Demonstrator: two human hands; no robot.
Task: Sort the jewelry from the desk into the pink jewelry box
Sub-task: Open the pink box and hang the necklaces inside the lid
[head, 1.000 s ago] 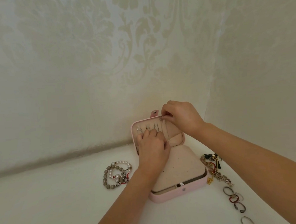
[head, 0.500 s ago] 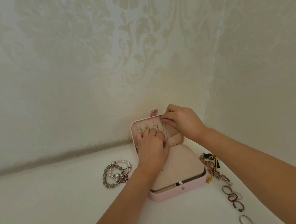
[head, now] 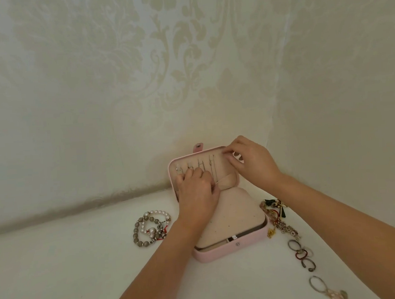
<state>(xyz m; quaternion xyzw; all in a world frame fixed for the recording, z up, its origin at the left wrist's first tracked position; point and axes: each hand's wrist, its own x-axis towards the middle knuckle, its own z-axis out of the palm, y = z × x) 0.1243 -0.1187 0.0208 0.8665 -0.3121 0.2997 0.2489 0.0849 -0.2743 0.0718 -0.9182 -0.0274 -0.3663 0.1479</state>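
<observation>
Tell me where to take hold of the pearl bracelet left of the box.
Pinch the pearl bracelet at its far arc, coming from above: it lies flat on the desk, and that arc looks clear of the grey bead bracelet overlapping its near part.
</observation>
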